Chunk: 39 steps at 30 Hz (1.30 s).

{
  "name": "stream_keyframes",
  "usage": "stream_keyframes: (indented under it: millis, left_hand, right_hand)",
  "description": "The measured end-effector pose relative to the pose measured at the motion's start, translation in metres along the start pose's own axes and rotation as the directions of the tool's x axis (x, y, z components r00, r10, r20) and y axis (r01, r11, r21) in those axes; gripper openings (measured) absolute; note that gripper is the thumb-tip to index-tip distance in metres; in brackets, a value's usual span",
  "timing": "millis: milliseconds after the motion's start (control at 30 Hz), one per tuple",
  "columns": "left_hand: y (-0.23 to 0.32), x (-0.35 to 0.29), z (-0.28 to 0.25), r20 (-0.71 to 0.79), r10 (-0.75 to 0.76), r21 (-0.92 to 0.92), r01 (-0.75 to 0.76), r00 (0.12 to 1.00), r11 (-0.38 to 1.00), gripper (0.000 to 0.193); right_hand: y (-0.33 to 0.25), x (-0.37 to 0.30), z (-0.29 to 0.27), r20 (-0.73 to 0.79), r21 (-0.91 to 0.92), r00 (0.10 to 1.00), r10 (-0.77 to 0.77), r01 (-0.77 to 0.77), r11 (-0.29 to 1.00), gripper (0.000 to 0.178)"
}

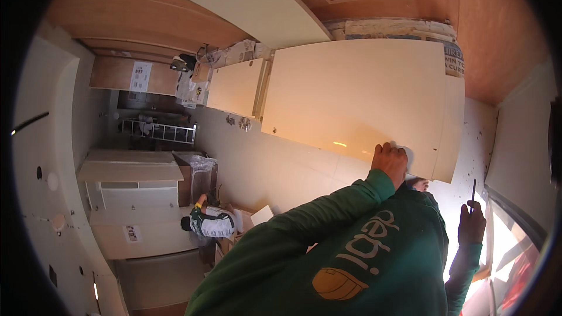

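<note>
A large cream cabinet panel point(351, 93) lies in front of me, with small round holes near its corners. My left hand point(390, 160) is at its near edge, toward the right end, fingers curled over the edge. My right hand point(472, 223), off to the right of the panel, is closed round a thin dark pencil-like stick point(474, 190) that points away from me. Its exact kind is too small to tell. A narrower cream strip point(451, 129) shows along the panel's right end. Part of a foot point(420, 185) shows below the panel's edge.
Another long cream board point(240, 0) and a smaller cream panel point(235, 89) are beyond. At left, a co-worker point(212, 222) bends near cardboard boxes point(247, 220). A ladder point(167, 131) stands farther back. Metal fittings point(239, 123) lie on the floor. Wooden cabinets point(134, 17) line one side.
</note>
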<state>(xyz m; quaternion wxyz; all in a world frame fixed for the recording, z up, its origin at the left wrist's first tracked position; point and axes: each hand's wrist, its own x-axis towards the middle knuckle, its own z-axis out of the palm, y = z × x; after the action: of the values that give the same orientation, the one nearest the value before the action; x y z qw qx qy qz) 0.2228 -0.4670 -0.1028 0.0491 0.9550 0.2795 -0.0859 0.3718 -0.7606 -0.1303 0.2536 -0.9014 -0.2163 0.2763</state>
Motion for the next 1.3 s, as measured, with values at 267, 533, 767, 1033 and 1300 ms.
stream_keyframes:
  millis: [267,533,767,1033,1300]
  left_hand:
    - [0.060,0.003,-0.059,-0.128,0.184,-0.918,-0.187,0.975,0.349,0.013]
    - [-0.025,0.010,-0.041,-0.197,0.006,-0.806,-0.166,0.980,0.568,0.021]
    - [-0.053,-0.001,-0.004,-0.172,0.340,-0.321,-0.379,0.925,0.868,0.013]
    - [-0.018,-0.018,-0.003,-0.035,-0.017,-0.207,0.009,0.999,0.978,0.015]
    - [-0.014,-0.014,0.007,-0.063,-0.033,-0.232,0.018,0.997,0.973,0.015]
  right_hand:
    - [0.030,0.007,0.006,0.101,-0.057,0.995,0.027,-0.021,0.998,0.027]
    - [0.058,0.001,0.000,0.158,-0.274,0.985,0.066,-0.020,0.961,0.028]
    - [0.003,-0.006,-0.007,0.138,-0.171,0.975,0.173,-0.149,0.974,0.024]
    - [-0.009,-0.019,0.007,0.069,-0.121,0.989,0.127,-0.118,0.986,0.024]
    - [-0.012,-0.028,0.013,0.085,-0.089,0.971,0.223,-0.216,0.972,0.024]
